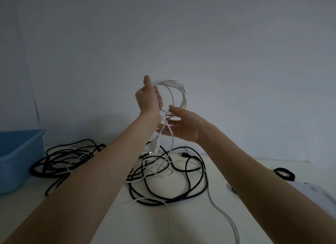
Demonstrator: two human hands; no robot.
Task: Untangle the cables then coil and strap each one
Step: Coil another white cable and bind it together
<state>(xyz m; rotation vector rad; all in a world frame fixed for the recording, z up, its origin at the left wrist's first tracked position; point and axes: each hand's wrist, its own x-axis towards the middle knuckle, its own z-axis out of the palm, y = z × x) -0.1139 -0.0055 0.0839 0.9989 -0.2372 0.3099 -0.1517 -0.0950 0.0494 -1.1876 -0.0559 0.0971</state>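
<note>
My left hand (148,98) is raised above the table and grips a coil of white cable (179,93), several loops wide. My right hand (183,126) sits just below and right of it, fingers nearly straight, its thumb touching the coil's lower strands. The loose end of the white cable hangs from the coil with a white plug (154,145) and trails down to the table. Beneath lies a tangle of black cables (181,187) mixed with thin white ones. A second heap of black cable (65,160) lies to the left.
A blue plastic bin (16,156) stands at the table's left edge. A black strap loop (284,173) lies at the right, near a white object (312,194). A white cable (225,218) runs toward the table's front edge. A plain wall rises behind.
</note>
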